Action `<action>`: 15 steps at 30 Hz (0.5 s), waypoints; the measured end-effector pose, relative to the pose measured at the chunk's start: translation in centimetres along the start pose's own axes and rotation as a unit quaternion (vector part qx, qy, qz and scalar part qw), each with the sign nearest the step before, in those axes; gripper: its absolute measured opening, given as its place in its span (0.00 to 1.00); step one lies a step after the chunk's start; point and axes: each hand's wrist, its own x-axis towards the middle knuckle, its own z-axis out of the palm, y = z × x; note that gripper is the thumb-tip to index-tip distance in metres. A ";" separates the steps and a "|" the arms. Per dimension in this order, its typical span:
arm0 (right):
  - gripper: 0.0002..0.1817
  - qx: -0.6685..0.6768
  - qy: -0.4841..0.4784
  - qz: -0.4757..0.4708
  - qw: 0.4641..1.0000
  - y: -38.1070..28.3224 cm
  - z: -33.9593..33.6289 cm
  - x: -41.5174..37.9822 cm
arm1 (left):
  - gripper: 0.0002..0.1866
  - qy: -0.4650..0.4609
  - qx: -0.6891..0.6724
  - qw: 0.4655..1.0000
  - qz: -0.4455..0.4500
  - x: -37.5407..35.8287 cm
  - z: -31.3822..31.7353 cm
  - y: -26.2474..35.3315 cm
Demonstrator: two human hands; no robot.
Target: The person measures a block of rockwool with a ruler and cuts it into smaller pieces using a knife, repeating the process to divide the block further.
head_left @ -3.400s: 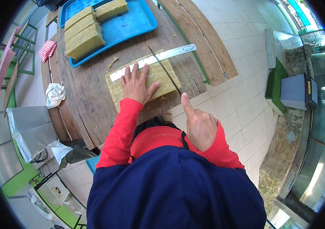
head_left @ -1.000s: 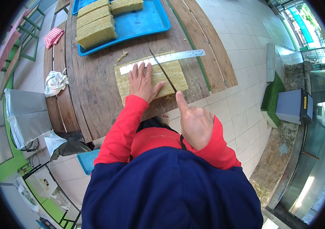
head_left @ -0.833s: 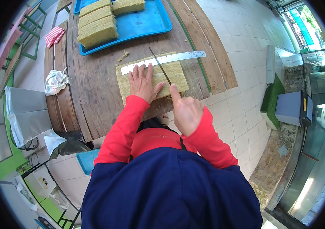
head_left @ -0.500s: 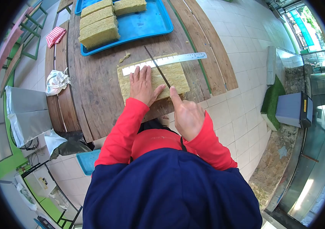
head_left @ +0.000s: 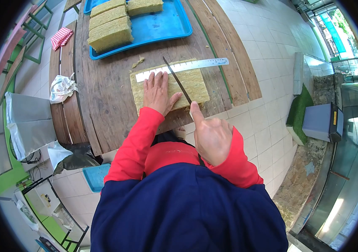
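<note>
A yellowish, fibrous slab (head_left: 195, 86) lies flat at the near end of the wooden table. My left hand (head_left: 158, 94) presses flat on it with fingers stretched out, the fingertips at the lower edge of a ruler (head_left: 200, 64). That ruler runs across the far part of the slab and sticks out past its right side. In my right hand (head_left: 212, 136) is a long, dark-bladed knife (head_left: 178, 81), its handle hidden in my grip and the index finger laid along the top. The blade slants across the slab and over the ruler, its tip pointing away from me.
A blue tray (head_left: 162, 38) with several fibrous blocks (head_left: 111, 34) stands farther back on the wooden table (head_left: 103, 101). A small scrap (head_left: 138, 62) lies beside the slab. On the left bench are a white plastic bag (head_left: 62, 89) and a striped cloth (head_left: 61, 38).
My right hand has drawn back toward me and slightly right, pulling the knife with it. My left hand, the ruler and the slab stay in place.
</note>
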 end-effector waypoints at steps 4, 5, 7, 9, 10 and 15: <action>0.29 -0.004 0.013 0.006 1.000 -0.2 1.4 1.9 | 0.41 0.008 -0.001 1.000 -0.017 -0.3 -0.5 0.3; 0.29 0.002 0.011 0.010 1.000 -0.2 1.8 2.5 | 0.41 0.008 -0.001 1.000 -0.017 -0.3 -0.5 0.3; 0.29 0.000 0.019 0.005 1.000 0.1 2.5 3.1 | 0.41 0.000 0.019 1.000 -0.019 -0.3 -0.5 0.3; 0.30 -0.002 0.026 -0.002 1.000 0.2 2.8 3.1 | 0.41 0.007 0.009 1.000 -0.019 -0.4 -0.2 0.1; 0.30 0.003 0.037 -0.015 0.999 0.4 2.8 2.9 | 0.41 0.013 -0.002 1.000 -0.018 -0.4 -0.1 0.0; 0.30 0.025 0.052 -0.039 0.998 0.2 1.8 2.0 | 0.41 0.014 -0.004 1.000 -0.007 -0.6 -0.2 -0.3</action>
